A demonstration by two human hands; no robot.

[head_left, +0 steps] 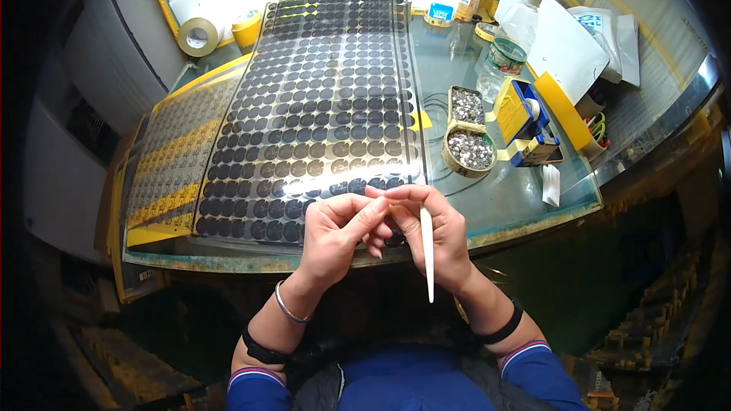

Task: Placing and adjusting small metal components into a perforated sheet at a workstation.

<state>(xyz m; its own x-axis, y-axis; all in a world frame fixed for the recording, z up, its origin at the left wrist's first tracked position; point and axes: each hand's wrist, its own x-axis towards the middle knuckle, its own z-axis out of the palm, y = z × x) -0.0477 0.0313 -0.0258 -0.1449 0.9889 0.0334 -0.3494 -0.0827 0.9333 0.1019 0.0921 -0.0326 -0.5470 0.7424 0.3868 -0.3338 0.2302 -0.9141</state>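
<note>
My left hand (333, 237) and my right hand (442, 237) meet at the fingertips over the near edge of the table. A slim white tapered stick (429, 259) is tucked in my right hand and points down toward me. My left thumb and fingers are pinched together against the right fingertips. Whatever lies between them is too small or hidden to make out. Just beyond my hands lies a clear sheet (327, 118) covered with rows of dark round discs.
Two small containers of silvery bits, one squarish (467, 105) and one round (469, 151), stand right of the sheet. Beside them are a blue tape dispenser (525, 118) and a clear bottle (514, 34). A tape roll (199, 36) stands far left; a yellow-striped sheet (179, 156) lies left.
</note>
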